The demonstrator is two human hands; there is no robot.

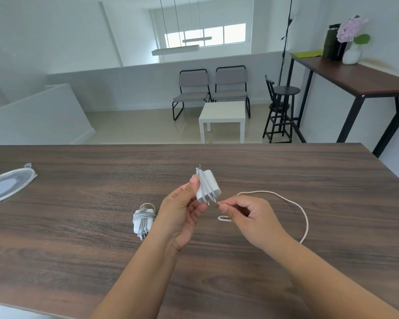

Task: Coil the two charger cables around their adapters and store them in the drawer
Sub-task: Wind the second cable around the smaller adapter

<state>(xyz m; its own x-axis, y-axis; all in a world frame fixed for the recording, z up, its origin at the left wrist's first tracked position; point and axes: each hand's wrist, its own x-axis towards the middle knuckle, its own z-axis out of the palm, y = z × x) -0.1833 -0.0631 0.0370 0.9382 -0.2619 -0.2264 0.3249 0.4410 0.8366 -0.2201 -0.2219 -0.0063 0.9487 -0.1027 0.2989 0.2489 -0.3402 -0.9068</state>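
Hands (182,210) wrap smooth white cable (304,215) around boxy adapter (209,186).

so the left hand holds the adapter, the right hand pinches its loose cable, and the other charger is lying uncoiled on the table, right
Not quite. The head view shows the other charger already coiled around its adapter, lying on the table beside the left hand. The rest holds: the left hand holds the adapter and the right hand pinches its loose cable.
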